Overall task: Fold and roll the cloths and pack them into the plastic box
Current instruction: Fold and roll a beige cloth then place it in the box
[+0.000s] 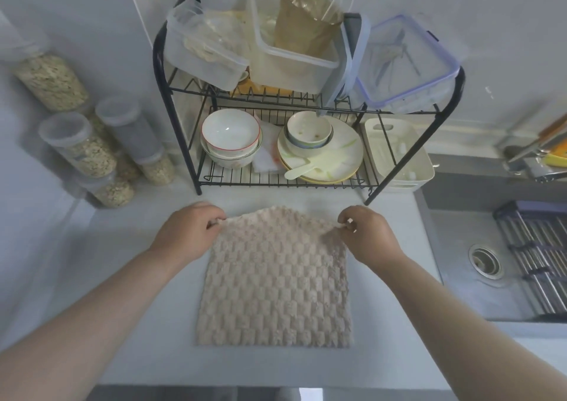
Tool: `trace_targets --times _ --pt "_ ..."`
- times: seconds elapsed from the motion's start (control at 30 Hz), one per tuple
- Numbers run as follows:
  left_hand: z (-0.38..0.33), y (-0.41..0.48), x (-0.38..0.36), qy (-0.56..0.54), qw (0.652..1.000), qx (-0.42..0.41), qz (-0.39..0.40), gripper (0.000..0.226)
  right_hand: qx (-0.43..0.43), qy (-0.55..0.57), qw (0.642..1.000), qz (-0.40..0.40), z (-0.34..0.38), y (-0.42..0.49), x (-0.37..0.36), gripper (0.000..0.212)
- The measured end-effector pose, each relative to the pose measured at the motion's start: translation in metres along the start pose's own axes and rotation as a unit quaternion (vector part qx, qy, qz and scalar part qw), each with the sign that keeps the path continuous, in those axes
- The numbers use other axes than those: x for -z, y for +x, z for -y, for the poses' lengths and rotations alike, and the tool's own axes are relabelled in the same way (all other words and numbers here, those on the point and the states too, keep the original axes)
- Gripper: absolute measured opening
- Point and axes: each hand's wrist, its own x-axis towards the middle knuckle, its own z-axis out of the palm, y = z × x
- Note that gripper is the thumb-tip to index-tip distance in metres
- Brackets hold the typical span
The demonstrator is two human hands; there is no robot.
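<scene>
Beige waffle-weave cloth [273, 281] is lying on the bench [122, 216], stretched between the 2 hands and running from them back toward the person. The left hand [187, 232] is pinching its far left corner and the right hand [368, 235] its far right corner. Fingers are curled onto the fabric, and the far edge is lifted a bit and humped between them. Just past the hands there's a black wire dish rack [159, 72]. On the top shelf, a cloudy tub [196, 54] is tipped over beyond the left hand, contents too blurry to call. In the middle is an open clear plastic box [294, 69] with a brownish crinkly bag [303, 20] standing in it. Beyond the right hand a blue-rimmed clip-lid box [408, 60] leans on its side, something thin inside, can't tell what. On the lower shelf there's a stack of white bowls [230, 136]. Next to them are plates [337, 161] carrying a small bowl [308, 130] and a white spoon [299, 172], with a cream tray [399, 155] at the right end. Left of the left hand is a cluster of tall clear jars [79, 146] holding oat-looking flakes. Right of the right hand is the sink [460, 278], with a roll-up rack [540, 247] over it.
</scene>
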Motion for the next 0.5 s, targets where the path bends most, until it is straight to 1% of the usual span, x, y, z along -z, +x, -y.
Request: trace_targets --times 0.1,0.2,0.27,0.33,0.43,0.5 --pt "-0.001 -0.041 0.007 -0.03 0.999 0.009 -0.007 0.012 0.036 0.016 0.999 -0.017 -0.002 -0.039 0.003 0.012" --pt "-0.002 -0.079 0.009 -0.035 0.998 0.054 0.01 0.014 0.046 0.008 0.999 -0.003 -0.008 -0.073 -0.001 0.011" --pt "-0.002 -0.103 0.008 -0.05 0.996 0.065 0.02 0.017 0.044 0.009 0.999 0.005 -0.01 -0.095 -0.003 0.012" --pt "0.0 -0.122 0.006 -0.07 0.995 0.066 0.038 0.026 0.02 0.014 0.999 0.021 -0.013 -0.113 -0.004 0.011" --pt "0.003 -0.144 -0.002 -0.093 0.992 0.065 0.057 0.052 -0.022 0.023 0.998 0.061 -0.019 -0.138 -0.008 0.008" --pt "0.008 -0.153 -0.007 -0.094 0.989 0.077 0.082 0.057 -0.036 0.02 0.996 0.078 -0.025 -0.147 -0.011 0.009"
